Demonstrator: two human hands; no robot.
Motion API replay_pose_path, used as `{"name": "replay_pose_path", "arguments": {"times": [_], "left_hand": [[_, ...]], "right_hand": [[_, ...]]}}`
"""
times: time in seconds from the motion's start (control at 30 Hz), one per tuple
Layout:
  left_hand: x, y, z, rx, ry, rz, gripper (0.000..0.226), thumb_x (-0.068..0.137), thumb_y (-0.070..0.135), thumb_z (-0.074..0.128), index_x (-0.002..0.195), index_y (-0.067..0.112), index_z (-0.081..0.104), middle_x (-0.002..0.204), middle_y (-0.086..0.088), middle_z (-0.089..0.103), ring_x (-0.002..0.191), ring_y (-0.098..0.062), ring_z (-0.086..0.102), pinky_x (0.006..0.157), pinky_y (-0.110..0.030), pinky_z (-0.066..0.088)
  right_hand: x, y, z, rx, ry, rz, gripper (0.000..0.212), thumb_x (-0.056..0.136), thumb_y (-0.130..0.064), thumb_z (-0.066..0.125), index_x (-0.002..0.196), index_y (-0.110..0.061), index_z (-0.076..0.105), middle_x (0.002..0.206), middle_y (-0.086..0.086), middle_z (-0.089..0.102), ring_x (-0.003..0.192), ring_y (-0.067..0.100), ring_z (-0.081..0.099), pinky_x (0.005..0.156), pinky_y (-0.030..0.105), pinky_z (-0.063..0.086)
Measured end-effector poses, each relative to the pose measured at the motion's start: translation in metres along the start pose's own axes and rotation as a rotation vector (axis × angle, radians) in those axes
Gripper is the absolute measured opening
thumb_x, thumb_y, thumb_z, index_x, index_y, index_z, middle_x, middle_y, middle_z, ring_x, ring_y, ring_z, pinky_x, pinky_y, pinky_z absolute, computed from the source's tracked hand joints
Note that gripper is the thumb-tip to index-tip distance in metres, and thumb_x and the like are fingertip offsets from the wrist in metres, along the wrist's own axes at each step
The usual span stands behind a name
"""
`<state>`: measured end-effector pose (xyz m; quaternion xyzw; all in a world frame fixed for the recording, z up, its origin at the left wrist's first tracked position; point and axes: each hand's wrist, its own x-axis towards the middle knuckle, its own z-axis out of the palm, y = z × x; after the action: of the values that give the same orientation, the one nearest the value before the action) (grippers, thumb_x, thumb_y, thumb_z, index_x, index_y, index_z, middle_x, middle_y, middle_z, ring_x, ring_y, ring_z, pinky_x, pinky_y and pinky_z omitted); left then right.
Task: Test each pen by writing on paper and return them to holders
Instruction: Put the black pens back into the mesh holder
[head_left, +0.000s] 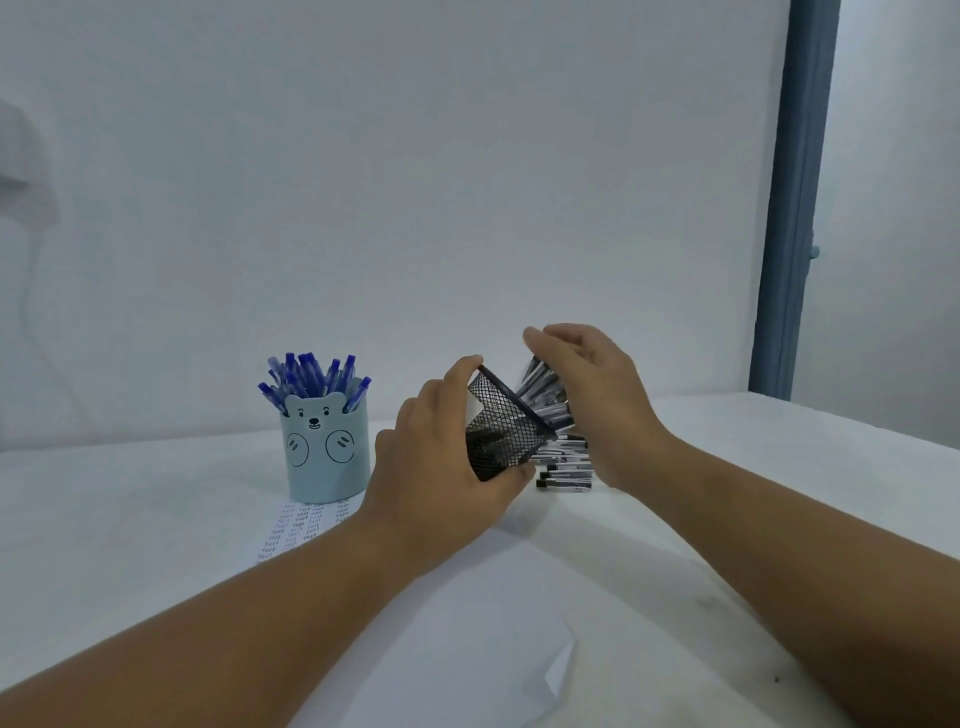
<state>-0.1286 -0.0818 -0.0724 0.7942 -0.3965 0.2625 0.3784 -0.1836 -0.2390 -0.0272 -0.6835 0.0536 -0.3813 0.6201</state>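
left hand (436, 467) at centre frame, grip clenched round a black mesh holder (501, 431); thumb on the upper rim, fingers under the base. holder tilted, mouth pointing to about 2 o'clock.

black-and-white pens (543, 392) spill out of the holder's mouth, blurred. right hand (602, 405) sits just at 3 o'clock of the holder, palm facing the pens, fingers loosely curved over their ends and touching them; grip looks released, not wrapped round any pen.

more pens (566, 470) of the same kind lie in a flat pile on the white worktop (156, 519), below the holder's mouth and partly hidden by the right hand.

at 9 o'clock of the left hand, well apart from the mesh holder, a pale blue bear-face holder (326, 452) stands upright, full of blue pens (311, 376) with caps up.

a sheet of paper (301, 525) with rows of small handwritten words lies at 6 o'clock of the bear holder, partly under the left forearm. another blank sheet (519, 665), one corner folded, lies near the bottom edge between the forearms.
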Motion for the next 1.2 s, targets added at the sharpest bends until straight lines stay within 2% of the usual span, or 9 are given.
{"name": "replay_pose_path", "arguments": {"times": [0.17,0.33,0.5,0.63,0.77,0.9,1.0,1.1,1.2], "left_hand": [[0.0,-0.003,-0.001,0.052,-0.013,0.031,0.097,0.071,0.057,0.078,0.149,0.043,0.022,0.125,0.018,0.045,0.121,-0.012,0.045,0.097,-0.042,0.043],[0.001,0.002,0.003,-0.017,0.004,0.007,0.093,0.073,0.054,0.079,0.146,0.044,0.023,0.125,0.015,0.047,0.12,-0.012,0.044,0.097,-0.041,0.04],[0.0,-0.001,0.0,-0.028,0.011,-0.057,0.094,0.072,0.053,0.079,0.147,0.043,0.024,0.123,0.013,0.047,0.119,-0.016,0.048,0.101,-0.048,0.044],[0.002,-0.003,-0.001,-0.025,0.014,-0.072,0.093,0.072,0.053,0.079,0.146,0.043,0.024,0.122,0.012,0.048,0.118,-0.018,0.048,0.1,-0.049,0.044],[0.001,-0.002,0.0,-0.013,0.015,-0.029,0.092,0.074,0.053,0.078,0.148,0.041,0.024,0.127,0.013,0.047,0.122,-0.014,0.045,0.1,-0.044,0.041],[0.001,-0.004,-0.002,0.002,0.014,-0.013,0.093,0.072,0.052,0.079,0.146,0.043,0.024,0.123,0.013,0.048,0.117,-0.013,0.046,0.099,-0.046,0.043],[0.002,-0.003,-0.002,-0.012,0.024,0.001,0.092,0.071,0.055,0.078,0.145,0.043,0.026,0.121,0.014,0.049,0.115,-0.013,0.046,0.098,-0.046,0.044],[0.002,-0.001,-0.002,0.006,0.024,0.036,0.094,0.068,0.058,0.075,0.146,0.042,0.026,0.122,0.015,0.049,0.117,-0.013,0.047,0.098,-0.045,0.044],[0.001,-0.003,-0.002,0.068,0.015,0.059,0.096,0.068,0.056,0.078,0.147,0.042,0.024,0.123,0.017,0.047,0.119,-0.013,0.046,0.097,-0.043,0.042]], "right_hand": [[0.003,0.007,-0.004,-0.033,0.043,-0.079,0.011,0.081,-0.017,0.082,0.086,-0.016,0.073,0.088,0.007,0.068,0.077,0.015,0.065,0.079,0.034,0.055],[0.009,0.001,-0.004,0.127,0.194,-0.073,0.015,0.087,-0.008,0.066,0.091,-0.022,0.065,0.096,0.002,0.064,0.081,0.017,0.059,0.077,0.039,0.051],[0.005,0.003,-0.005,-0.045,-0.029,0.006,0.016,0.09,-0.026,0.063,0.09,-0.026,0.079,0.095,-0.002,0.073,0.096,0.024,0.067,0.092,0.045,0.053],[0.007,0.002,-0.002,-0.022,0.014,-0.022,0.025,0.095,-0.007,0.055,0.099,-0.022,0.074,0.107,0.004,0.072,0.095,0.021,0.066,0.093,0.049,0.053],[0.003,0.003,-0.003,-0.112,-0.054,-0.005,0.022,0.09,-0.037,0.059,0.103,-0.03,0.074,0.11,-0.011,0.07,0.106,0.011,0.064,0.095,0.036,0.05],[0.002,0.011,0.0,-0.236,-0.001,-0.17,0.008,0.093,-0.024,0.068,0.1,-0.027,0.071,0.092,-0.012,0.067,0.083,0.002,0.062,0.084,0.027,0.051],[0.003,0.008,0.0,-0.122,0.095,-0.215,0.011,0.096,-0.021,0.065,0.104,-0.026,0.067,0.1,-0.005,0.068,0.083,0.004,0.063,0.081,0.027,0.053],[0.004,0.007,-0.005,-0.042,0.042,-0.163,0.015,0.091,-0.031,0.069,0.105,-0.028,0.071,0.103,-0.004,0.069,0.09,0.012,0.066,0.086,0.034,0.056],[0.001,0.012,-0.006,-0.163,-0.048,-0.123,0.015,0.082,-0.026,0.08,0.096,-0.024,0.073,0.087,-0.005,0.069,0.076,0.01,0.067,0.08,0.036,0.059]]}}
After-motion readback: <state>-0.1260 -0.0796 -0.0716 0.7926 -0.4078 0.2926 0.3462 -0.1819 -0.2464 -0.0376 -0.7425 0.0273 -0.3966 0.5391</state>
